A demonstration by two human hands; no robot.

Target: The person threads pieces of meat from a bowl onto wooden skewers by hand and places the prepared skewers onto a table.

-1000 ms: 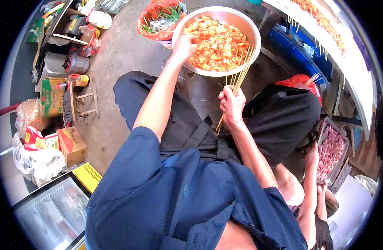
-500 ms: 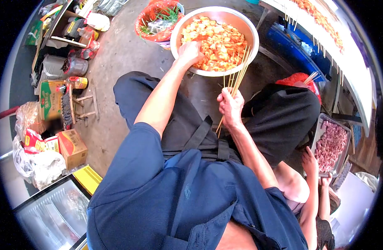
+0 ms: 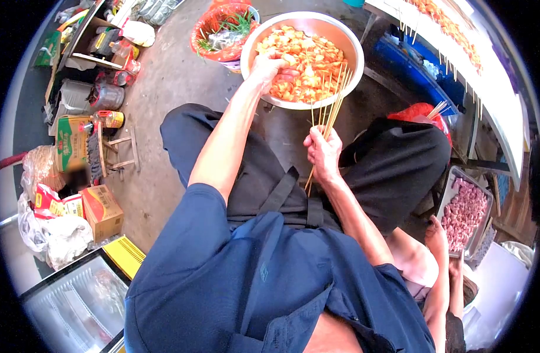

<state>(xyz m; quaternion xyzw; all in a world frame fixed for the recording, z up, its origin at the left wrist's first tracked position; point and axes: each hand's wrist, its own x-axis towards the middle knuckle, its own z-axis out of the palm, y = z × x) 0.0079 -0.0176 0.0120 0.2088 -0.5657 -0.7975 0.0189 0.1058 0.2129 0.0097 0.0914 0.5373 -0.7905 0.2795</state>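
Note:
A wide metal bowl (image 3: 357, 65) holds orange-coated chunks of food (image 3: 308, 73). Over the bowl's left part, my left hand (image 3: 268, 67) has its fingers closed around a piece of the food. My right hand (image 3: 324, 153) is wrapped round a bundle of thin wooden skewers (image 3: 335, 109), low in front of the bowl between my knees. The skewers fan upward, and their upper ends reach over the bowl's lower right rim. One skewer stands a little apart on the left of the bundle.
A red-lined bucket (image 3: 202, 35) with green stalks stands left of the bowl. At the right, a white table (image 3: 493, 97) bears skewered food above a blue crate (image 3: 408, 65). A co-worker's hands touch a tray of pink meat (image 3: 465, 215). Boxes and a small stool (image 3: 124, 150) stand left.
My left hand has dipped into the food and risen slightly, with a piece now showing at its fingers. My right hand has shifted slightly down. The co-worker's hands and the meat tray have moved.

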